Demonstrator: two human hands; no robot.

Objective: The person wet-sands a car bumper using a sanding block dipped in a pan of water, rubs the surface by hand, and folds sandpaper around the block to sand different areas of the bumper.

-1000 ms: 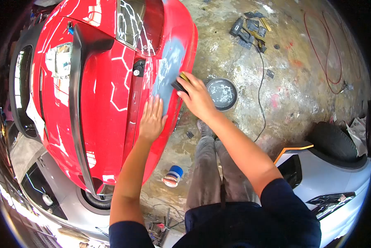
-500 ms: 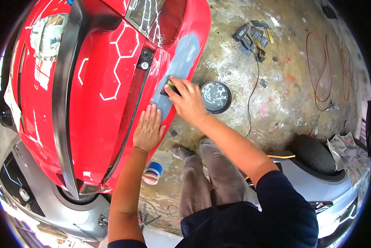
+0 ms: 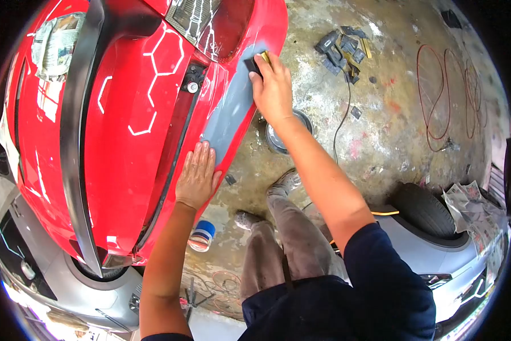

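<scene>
Beside me is a red car (image 3: 127, 142) with a long grey patch of filler or primer (image 3: 228, 108) on its rear quarter. My right hand (image 3: 274, 91) is closed around a sanding block (image 3: 254, 65), dark with a yellow edge, and presses it on the upper end of the patch. My left hand (image 3: 196, 179) lies flat with outstretched fingers on the red panel, its fingertips at the patch's lower end. A black rear spoiler (image 3: 76, 131) runs across the car to the left.
A round pan (image 3: 306, 122) stands on the stained floor (image 3: 392, 91), partly behind my right forearm. Farther off lie a heat gun or power tool (image 3: 327, 45) with scraps of dark sandpaper (image 3: 355, 42), and a red hose (image 3: 420, 91). A blue-and-white tub (image 3: 202, 234) stands near my feet. A tyre (image 3: 426, 207) is behind me.
My right hand has slid the sanding block up along the grey patch, away from my left hand. My left hand still rests on the panel. One foot has stepped forward.
</scene>
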